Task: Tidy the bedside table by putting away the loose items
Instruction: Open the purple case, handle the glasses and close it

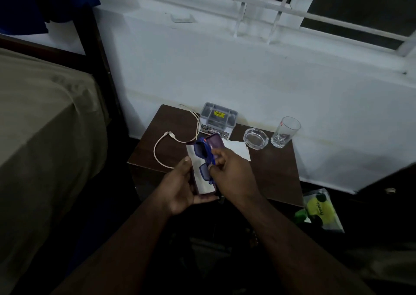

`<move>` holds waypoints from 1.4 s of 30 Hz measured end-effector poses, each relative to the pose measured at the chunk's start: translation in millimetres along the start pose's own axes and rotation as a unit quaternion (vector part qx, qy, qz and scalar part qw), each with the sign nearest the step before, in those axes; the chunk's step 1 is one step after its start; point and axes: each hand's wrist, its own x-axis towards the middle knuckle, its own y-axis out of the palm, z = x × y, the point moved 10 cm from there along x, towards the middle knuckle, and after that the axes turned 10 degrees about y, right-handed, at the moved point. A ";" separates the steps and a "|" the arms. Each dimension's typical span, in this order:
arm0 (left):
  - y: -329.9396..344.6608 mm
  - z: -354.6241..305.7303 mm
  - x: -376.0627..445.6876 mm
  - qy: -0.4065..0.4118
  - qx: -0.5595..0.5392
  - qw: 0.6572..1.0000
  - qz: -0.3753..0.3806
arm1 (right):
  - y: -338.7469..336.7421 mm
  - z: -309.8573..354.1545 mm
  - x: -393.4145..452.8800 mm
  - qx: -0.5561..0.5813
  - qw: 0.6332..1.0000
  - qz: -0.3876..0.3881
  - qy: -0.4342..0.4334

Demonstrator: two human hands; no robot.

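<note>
A pair of blue plastic sunglasses with dark lenses (205,159) is held above the front of the dark brown wooden bedside table (276,182). The frame is pinched by the curled fingers of the right hand (229,173), while a purple open case (213,142) is cradled from below by the left hand (182,189), whose thumb is raised along its edge. White paper sheets (236,150) are seen lying on the table beneath the hands. A white charging cable (162,146) is looped at the left. Against the wall, a grey compartmented plastic organiser (218,120) is set, with a clear glass ashtray (256,138) and a clear drinking glass (286,132) just beside it.
</note>
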 end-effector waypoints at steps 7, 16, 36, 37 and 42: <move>7.4 -8.5 -2.6 0.041 0.023 0.999 -0.018 | 16.1 -1.7 4.1 -0.038 0.999 0.003 0.000; 3.5 -9.3 4.3 0.057 0.043 0.997 -0.010 | 21.7 -3.2 8.7 -0.053 0.999 0.000 -0.012; -5.7 -12.3 9.8 0.061 0.031 0.997 -0.029 | -12.7 6.2 10.7 -0.037 0.995 -0.081 -0.053; -6.0 -13.0 9.4 0.061 0.027 0.997 -0.031 | -24.2 0.2 14.0 -0.014 0.994 -0.103 -0.037; -1.3 -12.2 7.0 0.058 0.023 0.998 -0.031 | -23.4 -39.1 28.1 0.015 0.996 -0.048 0.077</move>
